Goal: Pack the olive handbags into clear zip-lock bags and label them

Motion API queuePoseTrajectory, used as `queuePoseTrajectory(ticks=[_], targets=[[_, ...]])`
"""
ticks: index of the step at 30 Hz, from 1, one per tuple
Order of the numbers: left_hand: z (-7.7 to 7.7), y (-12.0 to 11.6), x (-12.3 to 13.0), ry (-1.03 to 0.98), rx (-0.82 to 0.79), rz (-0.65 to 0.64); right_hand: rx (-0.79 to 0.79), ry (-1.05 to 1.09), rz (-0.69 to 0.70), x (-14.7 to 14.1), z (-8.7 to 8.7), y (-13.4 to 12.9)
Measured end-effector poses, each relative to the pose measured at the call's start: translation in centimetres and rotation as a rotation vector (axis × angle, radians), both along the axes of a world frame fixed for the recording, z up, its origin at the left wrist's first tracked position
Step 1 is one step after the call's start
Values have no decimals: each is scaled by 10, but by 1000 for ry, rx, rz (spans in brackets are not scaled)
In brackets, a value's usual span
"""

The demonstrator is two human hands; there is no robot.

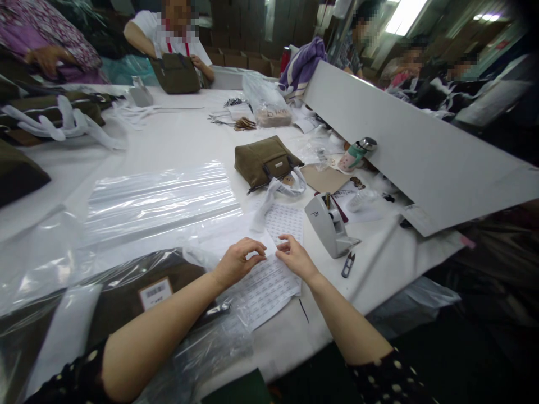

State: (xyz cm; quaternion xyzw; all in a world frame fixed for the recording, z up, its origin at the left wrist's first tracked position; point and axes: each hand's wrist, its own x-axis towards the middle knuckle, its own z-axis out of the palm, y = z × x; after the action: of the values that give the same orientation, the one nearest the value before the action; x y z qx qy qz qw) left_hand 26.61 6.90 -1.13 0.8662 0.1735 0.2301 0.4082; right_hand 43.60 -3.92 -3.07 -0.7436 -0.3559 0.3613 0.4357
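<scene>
My left hand (238, 261) and my right hand (297, 258) are close together, with their fingertips on the upper edge of a white sheet of small printed labels (265, 292). A second label sheet (284, 221) lies just beyond them. To the left of my left forearm lies an olive bag in clear plastic (126, 297), with a barcode tag (155, 293) on it. An olive canvas handbag (267, 160) sits farther ahead, its white-wrapped handle (282, 185) lying near the second sheet.
Right of my right hand are a grey tape dispenser (330, 224) and small thread snips (348, 265). Clear plastic film (160, 202) covers the white table (168, 132) to the left. A white board (404, 140) slants along the right side. Co-workers (170, 33) sit around the table.
</scene>
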Motion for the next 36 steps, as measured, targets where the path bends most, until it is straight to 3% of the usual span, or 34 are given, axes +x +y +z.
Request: queuePoseTrajectory(ticks=[2,4,10,15,17,19,21,23,26,28,31,36], targets=[[17,0,-9,70,-237,68,129,-275,-63,-3,8,-4],[37,2,-25,111,-322,77,245,-334,-44,-15,28,-6],[85,-4,-100,281,-60,177,400,-421,417,-93,97,12],[97,-32,-158,316,194,266,456,-710,658,-161,111,27],[97,-39,-180,288,162,307,483,-850,779,-183,114,29],[96,-43,-205,205,11,352,530,-939,855,-203,118,31],[94,-42,-235,35,-170,445,554,-816,841,-224,122,37],[91,-38,-271,-124,-256,643,452,-395,746,-249,125,49],[79,-34,-323,-130,-213,979,70,441,618,-291,119,75],[68,-32,-349,-50,-136,1065,-167,789,596,-317,111,93],[49,-29,-369,0,91,1026,-365,912,568,-344,101,111],[27,-22,-372,23,399,863,-442,870,562,-360,96,120]])
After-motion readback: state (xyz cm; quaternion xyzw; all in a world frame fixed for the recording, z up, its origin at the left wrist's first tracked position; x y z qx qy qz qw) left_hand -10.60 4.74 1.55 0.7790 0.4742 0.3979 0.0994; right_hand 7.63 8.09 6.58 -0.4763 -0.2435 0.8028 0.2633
